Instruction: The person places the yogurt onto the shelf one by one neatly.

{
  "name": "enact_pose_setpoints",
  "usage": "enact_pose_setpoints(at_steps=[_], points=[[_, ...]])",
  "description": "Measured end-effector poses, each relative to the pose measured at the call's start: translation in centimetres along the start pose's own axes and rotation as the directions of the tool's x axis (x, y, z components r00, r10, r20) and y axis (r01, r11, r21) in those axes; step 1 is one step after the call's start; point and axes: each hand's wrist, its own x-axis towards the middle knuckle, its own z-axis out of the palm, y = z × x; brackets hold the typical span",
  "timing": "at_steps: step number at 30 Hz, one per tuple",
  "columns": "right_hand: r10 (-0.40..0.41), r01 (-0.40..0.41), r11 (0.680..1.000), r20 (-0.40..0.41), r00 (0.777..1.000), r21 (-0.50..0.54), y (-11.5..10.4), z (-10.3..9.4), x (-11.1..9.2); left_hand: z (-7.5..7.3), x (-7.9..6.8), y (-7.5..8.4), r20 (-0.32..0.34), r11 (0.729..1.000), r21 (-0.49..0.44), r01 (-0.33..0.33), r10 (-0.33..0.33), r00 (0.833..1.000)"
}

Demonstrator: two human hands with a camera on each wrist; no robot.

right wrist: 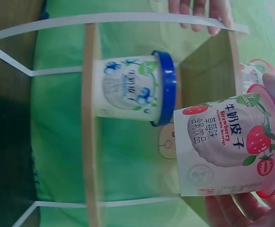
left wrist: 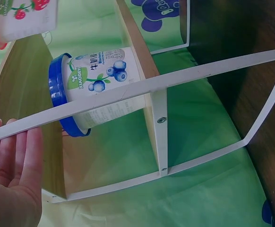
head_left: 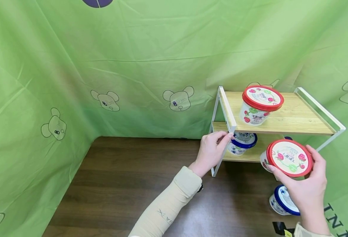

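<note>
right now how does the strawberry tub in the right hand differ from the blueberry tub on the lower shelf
The held strawberry tub has a red lid; the blueberry tub has a blue lid. The strawberry tub is printed with red strawberries, the blueberry tub with blueberries. The strawberry tub is held in the right hand, while the blueberry tub stands on the lower shelf. Both are white, lidded tubs.

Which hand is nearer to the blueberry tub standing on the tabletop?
Right. The right hand, holding a strawberry tub, is above the blueberry tub; the left hand is farther off, leftward, at the white shelf frame.
</note>
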Motion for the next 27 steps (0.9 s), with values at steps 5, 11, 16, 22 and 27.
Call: enact_pose_setpoints(at_steps=[5,11,16,22,27], points=[[0.008,-0.007,0.999,-0.021,1.000,0.040,-0.6,-0.5,0.5,0.0,0.0,-0.1,0.007,1.000,-0.013,0.001,-0.001,1.000],[0.010,-0.008,0.997,-0.033,0.999,0.073,-1.2,-1.0,1.1,0.0,0.0,-0.2,0.013,1.000,0.010,0.003,-0.003,1.000],[-0.001,0.009,0.991,-0.065,0.998,0.134,-1.6,-1.3,1.6,0.1,-0.1,-0.3,0.016,1.000,0.013,0.004,-0.004,1.000],[-0.004,0.025,0.985,-0.120,0.993,0.172,-2.1,-1.5,2.1,0.1,0.0,-0.4,0.020,1.000,0.007,0.003,-0.003,1.000],[-0.071,0.098,0.984,-0.176,0.982,0.152,-2.6,-1.8,2.7,0.1,0.0,-0.4,0.018,1.000,-0.007,0.001,-0.001,1.000]])
